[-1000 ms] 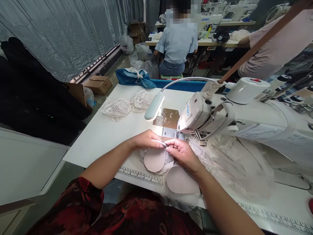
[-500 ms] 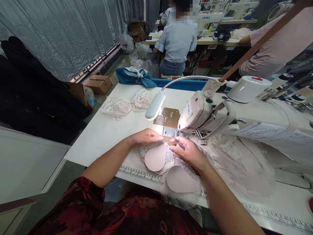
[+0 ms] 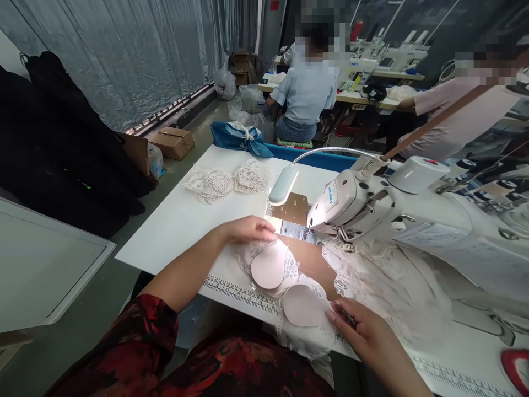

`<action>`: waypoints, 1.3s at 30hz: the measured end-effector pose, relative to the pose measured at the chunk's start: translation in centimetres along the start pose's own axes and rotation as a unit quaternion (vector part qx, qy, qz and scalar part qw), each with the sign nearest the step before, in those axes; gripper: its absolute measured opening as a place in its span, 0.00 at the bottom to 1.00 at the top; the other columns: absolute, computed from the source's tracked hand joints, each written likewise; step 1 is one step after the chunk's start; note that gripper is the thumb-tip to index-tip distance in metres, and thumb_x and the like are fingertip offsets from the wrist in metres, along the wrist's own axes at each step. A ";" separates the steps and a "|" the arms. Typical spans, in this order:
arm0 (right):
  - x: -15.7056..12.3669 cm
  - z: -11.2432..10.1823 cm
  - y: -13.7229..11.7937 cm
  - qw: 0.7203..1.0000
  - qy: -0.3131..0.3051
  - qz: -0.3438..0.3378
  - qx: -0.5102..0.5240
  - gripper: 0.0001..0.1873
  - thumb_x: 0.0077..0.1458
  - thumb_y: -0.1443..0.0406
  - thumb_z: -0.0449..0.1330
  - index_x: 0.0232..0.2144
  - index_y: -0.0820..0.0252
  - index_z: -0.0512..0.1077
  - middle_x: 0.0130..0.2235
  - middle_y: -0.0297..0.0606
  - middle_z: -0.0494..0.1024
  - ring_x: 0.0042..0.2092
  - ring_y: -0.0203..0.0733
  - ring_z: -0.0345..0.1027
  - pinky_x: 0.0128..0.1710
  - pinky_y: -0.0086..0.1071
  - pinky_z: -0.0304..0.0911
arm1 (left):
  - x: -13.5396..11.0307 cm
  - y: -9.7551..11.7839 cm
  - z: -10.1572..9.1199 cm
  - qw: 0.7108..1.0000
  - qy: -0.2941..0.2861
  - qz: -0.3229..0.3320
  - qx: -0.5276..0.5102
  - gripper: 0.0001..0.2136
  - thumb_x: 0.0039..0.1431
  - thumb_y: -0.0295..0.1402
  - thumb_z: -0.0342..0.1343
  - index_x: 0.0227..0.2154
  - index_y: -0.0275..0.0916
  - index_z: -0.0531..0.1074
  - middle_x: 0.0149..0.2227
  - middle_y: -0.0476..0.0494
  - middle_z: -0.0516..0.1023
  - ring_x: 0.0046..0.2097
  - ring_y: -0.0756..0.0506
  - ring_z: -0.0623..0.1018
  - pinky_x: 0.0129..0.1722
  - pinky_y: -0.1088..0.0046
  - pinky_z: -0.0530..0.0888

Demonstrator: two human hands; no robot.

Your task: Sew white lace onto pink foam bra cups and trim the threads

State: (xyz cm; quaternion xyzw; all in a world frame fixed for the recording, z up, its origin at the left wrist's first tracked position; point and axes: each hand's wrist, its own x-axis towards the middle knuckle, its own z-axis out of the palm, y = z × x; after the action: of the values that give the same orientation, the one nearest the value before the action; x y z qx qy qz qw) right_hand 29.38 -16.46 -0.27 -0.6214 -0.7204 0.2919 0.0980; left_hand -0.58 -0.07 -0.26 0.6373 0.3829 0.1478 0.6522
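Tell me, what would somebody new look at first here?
Probably the big white sewing machine on the right of the table, with a small lamp on a bendy metal neck left of its head. Next, two smooth, lace-edged pale cups near the table's front edge: the left hand is at one's top, the right hand at the other's side.

Pale-pink rounded fabric cups (image 3: 268, 267): solid colour
Off-white scalloped lace fabric (image 3: 291, 266): openwork net
Flat white tabletop (image 3: 165, 237): black ruler markings
Short black cloth sleeve (image 3: 152, 328): red floral blotches
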 end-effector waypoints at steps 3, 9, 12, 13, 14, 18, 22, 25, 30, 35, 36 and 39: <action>0.4 -0.2 -1.8 0.996 0.081 -0.014 0.040 0.17 0.58 0.51 0.51 0.34 0.56 0.71 0.34 0.38 0.78 0.38 0.43 0.72 0.38 0.30 0.65 | -0.4 0.4 1.2 0.986 -0.051 0.042 0.156 0.13 0.42 0.36 0.65 0.32 0.37 0.75 0.33 0.48 0.76 0.36 0.46 0.74 0.34 0.74 0.65; 4.5 0.0 -6.7 0.992 0.051 -0.056 0.105 0.24 0.61 0.53 0.48 0.53 0.58 0.67 0.33 0.39 0.80 0.39 0.46 0.75 0.41 0.36 0.68 | -3.7 2.5 0.3 0.919 0.034 0.028 0.393 0.06 0.42 0.27 0.54 0.17 0.38 0.62 0.19 0.51 0.65 0.23 0.49 0.65 0.24 0.72 0.56; 8.5 0.5 -9.6 0.981 0.050 -0.140 0.125 0.22 0.62 0.55 0.47 0.50 0.58 0.70 0.40 0.43 0.80 0.43 0.49 0.74 0.43 0.40 0.68 | -6.0 3.4 -3.3 0.868 0.158 0.048 0.468 0.02 0.45 0.27 0.51 0.22 0.39 0.64 0.27 0.47 0.71 0.31 0.44 0.71 0.27 0.71 0.60; 10.1 0.6 -10.6 0.976 0.070 -0.160 0.134 0.21 0.63 0.56 0.47 0.50 0.58 0.71 0.42 0.43 0.79 0.45 0.48 0.73 0.46 0.41 0.67 | -6.5 3.7 -4.8 0.846 0.219 0.041 0.485 0.02 0.47 0.27 0.50 0.25 0.39 0.65 0.30 0.45 0.73 0.33 0.43 0.72 0.29 0.70 0.61; 11.9 0.6 -11.6 0.966 0.099 -0.191 0.141 0.21 0.63 0.57 0.47 0.50 0.59 0.70 0.47 0.44 0.77 0.48 0.48 0.72 0.49 0.41 0.66 | -6.9 4.0 -6.3 0.822 0.286 0.039 0.492 0.03 0.48 0.27 0.49 0.27 0.39 0.66 0.34 0.44 0.74 0.36 0.42 0.72 0.30 0.69 0.63; 19.9 0.4 -14.8 0.931 0.211 -0.272 0.119 0.24 0.63 0.62 0.44 0.58 0.64 0.62 0.59 0.47 0.67 0.60 0.43 0.59 0.61 0.41 0.54 | -7.0 4.5 -11.8 0.711 0.486 0.091 0.500 0.07 0.50 0.23 0.48 0.32 0.40 0.64 0.46 0.41 0.73 0.48 0.40 0.71 0.44 0.65 0.67; 25.4 0.9 -14.8 0.937 0.197 -0.278 0.078 0.25 0.60 0.68 0.44 0.57 0.70 0.62 0.63 0.53 0.60 0.65 0.46 0.51 0.64 0.44 0.47 | -5.5 2.3 -13.6 0.726 0.456 0.034 0.514 0.08 0.50 0.24 0.51 0.35 0.39 0.65 0.47 0.38 0.73 0.52 0.38 0.70 0.49 0.61 0.67; 25.0 1.7 -12.6 0.951 0.158 -0.263 0.041 0.22 0.57 0.69 0.47 0.53 0.66 0.67 0.58 0.52 0.67 0.60 0.51 0.59 0.60 0.50 0.54 | -4.9 -0.1 -12.4 0.756 0.390 0.033 0.525 0.14 0.49 0.33 0.59 0.40 0.38 0.68 0.46 0.38 0.74 0.50 0.37 0.72 0.49 0.61 0.69; 17.1 2.5 -8.4 0.958 0.099 -0.268 -0.011 0.20 0.55 0.72 0.50 0.49 0.60 0.70 0.54 0.46 0.71 0.55 0.45 0.64 0.56 0.41 0.60 | -5.4 0.5 -7.4 0.770 0.348 0.160 0.510 0.18 0.56 0.42 0.55 0.47 0.39 0.67 0.51 0.38 0.73 0.54 0.38 0.71 0.54 0.59 0.68; 8.8 2.5 -5.1 0.962 0.071 -0.256 -0.060 0.14 0.63 0.68 0.47 0.45 0.58 0.71 0.48 0.42 0.74 0.49 0.43 0.66 0.49 0.37 0.62 | -4.4 5.5 1.1 0.813 0.162 0.330 0.451 0.14 0.60 0.40 0.53 0.47 0.42 0.69 0.47 0.41 0.76 0.51 0.41 0.74 0.50 0.63 0.73; 7.6 2.5 -4.4 0.968 0.077 -0.234 -0.054 0.14 0.63 0.67 0.47 0.43 0.59 0.71 0.46 0.41 0.75 0.47 0.42 0.67 0.46 0.36 0.63 | -3.8 6.3 3.1 0.816 0.105 0.357 0.443 0.14 0.61 0.39 0.53 0.47 0.42 0.69 0.48 0.41 0.75 0.51 0.42 0.74 0.51 0.64 0.72; 4.5 2.4 -2.3 0.975 0.103 -0.192 -0.040 0.14 0.61 0.69 0.48 0.41 0.59 0.72 0.44 0.40 0.76 0.44 0.43 0.68 0.43 0.35 0.64 | -1.2 8.0 9.2 0.801 -0.009 0.413 0.433 0.13 0.63 0.37 0.51 0.48 0.41 0.69 0.51 0.39 0.73 0.54 0.43 0.72 0.53 0.65 0.71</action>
State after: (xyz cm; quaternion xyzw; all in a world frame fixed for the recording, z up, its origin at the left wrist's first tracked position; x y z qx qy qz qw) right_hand 25.28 -12.98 -1.95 -0.5020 -0.8231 0.1732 0.2012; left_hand 7.30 -6.39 6.67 0.9525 0.1017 0.2160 0.1892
